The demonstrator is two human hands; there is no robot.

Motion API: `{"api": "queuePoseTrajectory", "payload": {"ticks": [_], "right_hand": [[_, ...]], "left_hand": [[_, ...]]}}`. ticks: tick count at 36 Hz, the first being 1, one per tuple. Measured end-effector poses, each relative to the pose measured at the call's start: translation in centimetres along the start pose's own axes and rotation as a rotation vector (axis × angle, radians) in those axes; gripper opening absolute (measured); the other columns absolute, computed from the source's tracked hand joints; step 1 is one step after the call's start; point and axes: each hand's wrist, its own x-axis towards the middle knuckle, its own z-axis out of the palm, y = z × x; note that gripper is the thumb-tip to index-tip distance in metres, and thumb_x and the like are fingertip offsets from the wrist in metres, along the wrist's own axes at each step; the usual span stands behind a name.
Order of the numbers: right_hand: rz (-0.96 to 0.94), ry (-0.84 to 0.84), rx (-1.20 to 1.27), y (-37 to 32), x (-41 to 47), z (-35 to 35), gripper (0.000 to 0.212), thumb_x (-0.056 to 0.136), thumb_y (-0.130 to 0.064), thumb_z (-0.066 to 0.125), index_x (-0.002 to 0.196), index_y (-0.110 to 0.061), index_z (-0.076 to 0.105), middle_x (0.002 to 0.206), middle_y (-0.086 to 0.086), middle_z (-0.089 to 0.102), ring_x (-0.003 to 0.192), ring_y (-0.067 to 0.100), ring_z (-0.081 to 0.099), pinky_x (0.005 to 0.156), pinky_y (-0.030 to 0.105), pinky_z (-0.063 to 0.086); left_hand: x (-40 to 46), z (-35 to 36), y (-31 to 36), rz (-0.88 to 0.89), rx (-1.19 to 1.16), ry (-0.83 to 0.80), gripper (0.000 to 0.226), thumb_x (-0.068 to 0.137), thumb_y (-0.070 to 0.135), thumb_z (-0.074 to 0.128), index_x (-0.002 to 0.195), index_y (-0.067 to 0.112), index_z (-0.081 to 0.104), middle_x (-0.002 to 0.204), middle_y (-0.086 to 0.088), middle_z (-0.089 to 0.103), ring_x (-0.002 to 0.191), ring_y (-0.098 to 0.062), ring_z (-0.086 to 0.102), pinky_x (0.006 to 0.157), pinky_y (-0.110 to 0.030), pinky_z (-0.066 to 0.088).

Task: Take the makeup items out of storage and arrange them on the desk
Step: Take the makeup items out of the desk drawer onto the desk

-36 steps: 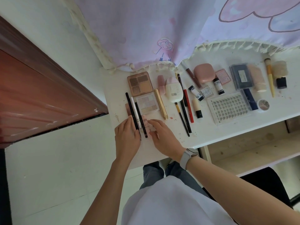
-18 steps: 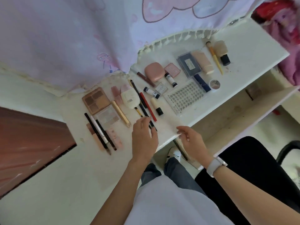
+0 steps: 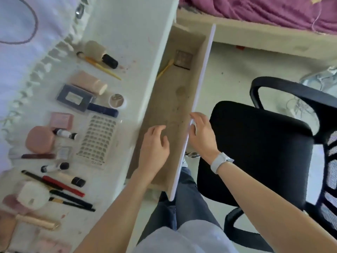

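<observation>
Over the open drawer (image 3: 175, 99) hovered left hand (image 3: 155, 145), fingers loosely spread, right hand (image 3: 202, 136) gripped drawer front, eyeshadow palette (image 3: 183, 57) at drawer's far end

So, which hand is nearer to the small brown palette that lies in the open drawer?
Left, narrowly. The left hand hovers inside the drawer, along from the palette. The right hand rests on the drawer front, outside the compartment. Both are far from the palette.

A black office chair (image 3: 260, 152) stands on the pale floor (image 3: 228, 70) at right. A purple blanket (image 3: 264, 10) lies far right. A white fringed cloth (image 3: 16, 57) hangs at far left.
</observation>
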Motion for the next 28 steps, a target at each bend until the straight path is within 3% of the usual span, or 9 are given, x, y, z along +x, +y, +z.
{"api": "queuePoseTrajectory", "payload": {"ticks": [5, 7, 10, 15, 20, 24, 28], "right_hand": [[-0.082, 0.057, 0.054, 1.6, 4.6, 0.3, 0.048, 0.095, -0.009, 0.041, 0.142, -0.01, 0.034, 0.152, 0.008, 0.025, 0.138, 0.024, 0.03, 0.098, 0.034, 0.043], [-0.141, 0.047, 0.071, 2.1, 6.7, 0.6, 0.05, 0.094, -0.008, 0.041, 0.143, -0.005, 0.032, 0.153, 0.013, 0.022, 0.137, 0.03, 0.032, 0.106, 0.044, 0.038], [-0.191, 0.056, 0.036, 3.3, 9.7, 1.1, 0.051, 0.093, -0.008, 0.042, 0.143, -0.003, 0.031, 0.153, 0.015, 0.021, 0.143, 0.03, 0.016, 0.112, 0.047, 0.027], [-0.284, 0.062, 0.021, 5.6, 11.5, 1.8, 0.053, 0.093, -0.015, 0.044, 0.144, -0.008, 0.03, 0.154, 0.011, 0.02, 0.144, 0.027, 0.012, 0.116, 0.048, 0.017], [-0.326, 0.077, 0.104, 6.5, 11.8, 2.1, 0.051, 0.094, -0.018, 0.045, 0.143, -0.008, 0.034, 0.153, 0.013, 0.023, 0.144, 0.029, 0.014, 0.115, 0.05, 0.018], [-0.334, 0.082, 0.108, 6.6, 11.9, 2.3, 0.051, 0.093, -0.025, 0.039, 0.141, -0.009, 0.036, 0.153, 0.012, 0.025, 0.144, 0.03, 0.015, 0.115, 0.051, 0.018], [-0.336, 0.063, 0.101, 6.8, 12.1, 2.2, 0.051, 0.093, -0.028, 0.038, 0.141, -0.011, 0.037, 0.152, 0.011, 0.025, 0.143, 0.03, 0.016, 0.114, 0.053, 0.019]], "left_hand": [[5.8, 3.3, 0.5, -0.013, 0.121, -0.032, 0.044, 0.092, 0.008, 0.051, 0.136, 0.007, 0.043, 0.136, -0.011, 0.045, 0.127, -0.023, 0.042, 0.097, -0.018, 0.029], [8.5, 4.6, 0.5, -0.032, 0.179, -0.025, 0.05, 0.092, 0.007, 0.052, 0.139, 0.007, 0.038, 0.143, -0.012, 0.039, 0.132, -0.026, 0.037, 0.104, -0.027, 0.031], [12.4, 6.3, 0.4, -0.042, 0.278, -0.012, 0.055, 0.092, 0.009, 0.053, 0.143, 0.009, 0.032, 0.149, -0.013, 0.03, 0.137, -0.029, 0.028, 0.11, -0.038, 0.029], [17.7, 8.6, 0.3, -0.071, 0.402, -0.036, 0.064, 0.095, 0.019, 0.05, 0.148, 0.008, 0.016, 0.156, -0.014, 0.01, 0.143, -0.036, 0.008, 0.112, -0.049, 0.02], [22.5, 9.2, -0.6, -0.213, 0.459, 0.014, 0.07, 0.095, 0.026, 0.045, 0.149, 0.008, 0.005, 0.158, -0.012, -0.008, 0.144, -0.032, -0.01, 0.115, -0.055, 0.006], [24.1, 9.5, -1.2, -0.229, 0.541, -0.074, 0.068, 0.096, 0.032, 0.041, 0.149, 0.008, 0.006, 0.158, -0.013, -0.007, 0.144, -0.032, -0.008, 0.114, -0.056, 0.005], [22.7, 10.4, -1.0, -0.136, 0.583, -0.024, 0.049, 0.095, 0.022, 0.042, 0.14, 0.007, 0.031, 0.154, -0.016, 0.015, 0.14, -0.036, 0.014, 0.109, -0.054, 0.019]]}}
